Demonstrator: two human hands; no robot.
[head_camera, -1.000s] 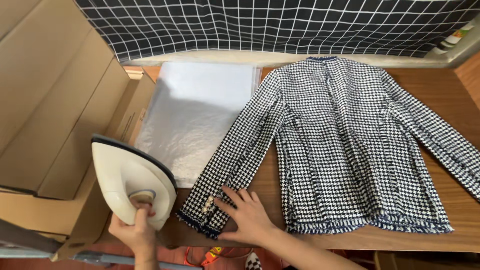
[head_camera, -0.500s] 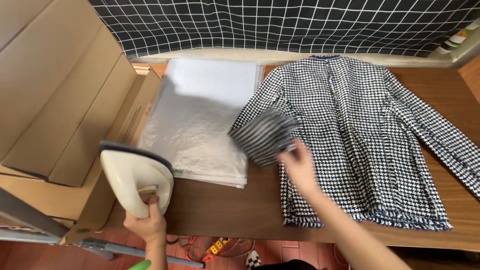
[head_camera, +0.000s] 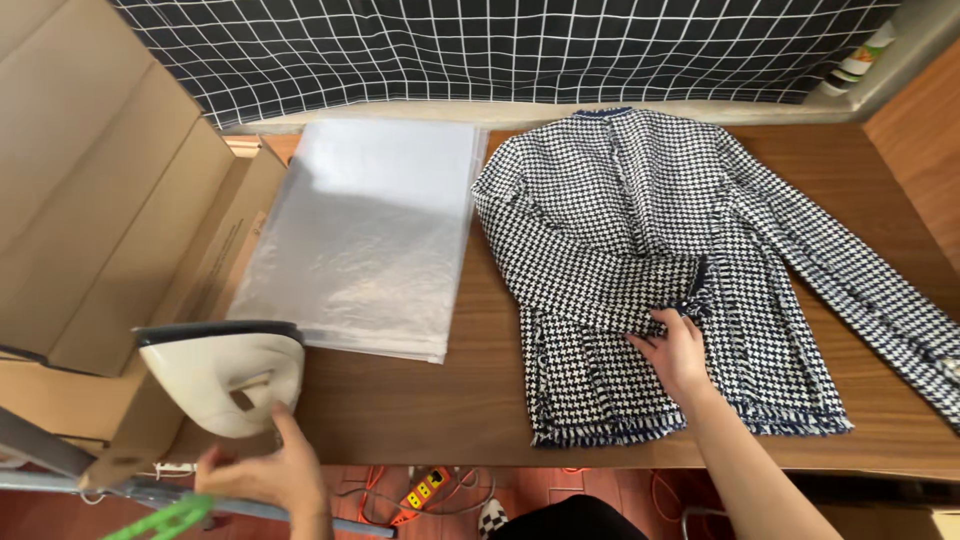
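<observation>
Houndstooth jacket (head_camera: 640, 230) lies flat on the desk (head_camera: 440, 400), one sleeve folded across its front. Right hand (head_camera: 675, 355), fingers spread, presses the sleeve cuff (head_camera: 690, 290) down. Left hand (head_camera: 262, 470), open, touches the base of the cream iron (head_camera: 222, 375). Advised: align the cuff square and smooth creases outward.

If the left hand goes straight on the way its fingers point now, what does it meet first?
Most likely the cream iron: the left hand points up toward its lower edge, and a fingertip already seems to reach it, though depth is unclear.
</observation>
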